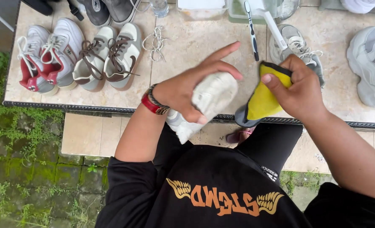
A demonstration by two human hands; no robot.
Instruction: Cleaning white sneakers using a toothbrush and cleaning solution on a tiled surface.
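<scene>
The left hand (183, 90) grips a white shoe (204, 103) above the counter (187, 46) edge; the right hand's (299, 86) fingers pinch a yellow cloth (263, 99) (probably microfibre). Wiping seems underway; next calls for pressing cloth onto shoe.

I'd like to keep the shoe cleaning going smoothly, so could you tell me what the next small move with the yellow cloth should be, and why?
Probably bring the yellow cloth with dark edging across onto the white sneaker. The left hand holds that shoe over the edge of the tiled stone ledge, toe turned toward the right hand, whose grip pinches the cloth just beside the shoe, seemingly not yet touching it.
</scene>
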